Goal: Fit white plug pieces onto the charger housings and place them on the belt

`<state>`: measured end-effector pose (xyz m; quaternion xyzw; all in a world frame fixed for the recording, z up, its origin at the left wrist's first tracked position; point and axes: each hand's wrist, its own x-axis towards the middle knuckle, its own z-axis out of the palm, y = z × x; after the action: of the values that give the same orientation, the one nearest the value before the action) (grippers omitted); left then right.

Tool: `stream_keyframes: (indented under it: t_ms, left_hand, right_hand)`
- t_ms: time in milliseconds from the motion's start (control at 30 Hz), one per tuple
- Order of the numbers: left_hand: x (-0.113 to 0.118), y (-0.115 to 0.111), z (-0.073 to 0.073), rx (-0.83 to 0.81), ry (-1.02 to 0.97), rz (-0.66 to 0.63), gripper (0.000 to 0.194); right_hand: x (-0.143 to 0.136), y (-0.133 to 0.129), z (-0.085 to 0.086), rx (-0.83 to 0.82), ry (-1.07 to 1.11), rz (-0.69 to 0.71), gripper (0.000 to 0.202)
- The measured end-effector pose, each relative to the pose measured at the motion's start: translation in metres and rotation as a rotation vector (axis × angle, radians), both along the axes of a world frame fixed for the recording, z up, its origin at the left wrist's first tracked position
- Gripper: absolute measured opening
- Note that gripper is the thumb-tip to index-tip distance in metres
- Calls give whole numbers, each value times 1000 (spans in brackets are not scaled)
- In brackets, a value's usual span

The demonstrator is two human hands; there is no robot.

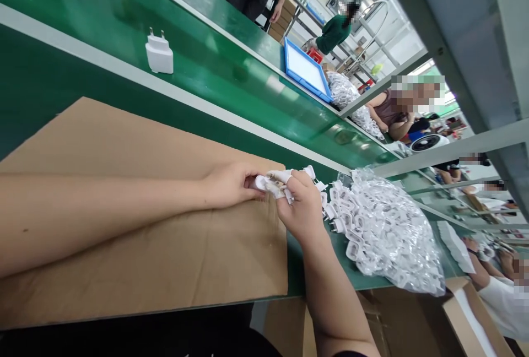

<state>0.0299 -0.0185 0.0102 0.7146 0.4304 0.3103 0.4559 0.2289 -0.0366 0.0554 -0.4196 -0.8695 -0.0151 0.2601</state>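
Note:
My left hand [231, 186] is closed, its thumb and fingers pinching a small white plastic charger part [260, 182] above the right end of a cardboard sheet. My right hand [303, 203] meets it from the right, thumb and forefinger closed on the same part; white covers wrap those fingertips. Small metal-coloured bits show between the fingers, too blurred to name. Just right of my right hand, several loose white plug housings [339, 225] spill from a clear plastic bag [400, 236] full of them.
The cardboard sheet [124, 142] lies under my forearms. Beyond a pale rail, a white two-pin charger [159, 57] stands on the green conveyor belt [231, 70]. Across it are a blue tray [308, 70] and another bag [343, 92]. An open carton [467, 313] sits lower right. Several people work nearby.

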Motion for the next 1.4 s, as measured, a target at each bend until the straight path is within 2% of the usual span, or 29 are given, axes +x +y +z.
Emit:
stream_keyframes:
  t_ms: [200, 433, 533, 667, 767, 867, 967, 1067, 1133, 1200, 1267, 1333, 1400]
  left_hand:
    - [1, 0, -1, -8, 14, 15, 29]
    - [1, 0, -5, 50, 4, 6, 28]
    - [0, -3, -11, 249, 66, 27, 29]
    - [0, -5, -20, 655, 354, 27, 39]
    - [0, -5, -23, 785, 512, 33, 52]
    - [0, -6, -21, 735, 539, 46, 52]
    - [-2, -6, -11, 558, 442, 30, 41]
    - [-3, 2, 3, 335, 251, -78, 27]
    - [-4, 15, 12, 195, 156, -143, 25]
    - [-5, 35, 18, 112, 168, -25, 29]
    - [-10, 61, 21, 102, 244, 232, 33]
    - [-18, 90, 25, 114, 315, 436, 32]
    - [-28, 119, 28, 124, 364, 551, 26]
  right_hand:
    - [-1, -2, -2, 62, 34, -34, 24]
    - [-3, 1, -6, 149, -79, -3, 29]
    - [-6, -4, -7, 218, -154, -27, 25]
    - [-11, -9, -6, 204, -221, -86, 24]
    - [-12, -8, -7, 121, -206, -145, 22]
    - [-11, -6, -10, 47, -124, -175, 21]
    - [-8, -5, -15, 50, -32, -152, 21]
    - [-4, -1, -20, 12, 81, -96, 23]
    - [1, 3, -21, -11, 147, -69, 25]
    - [9, 8, -19, 19, 146, -94, 27]
    - [23, 12, -16, 18, 47, -156, 26]
    - [40, 16, -12, -81, -109, -215, 29]
    - [57, 20, -11, -213, -242, -275, 45]
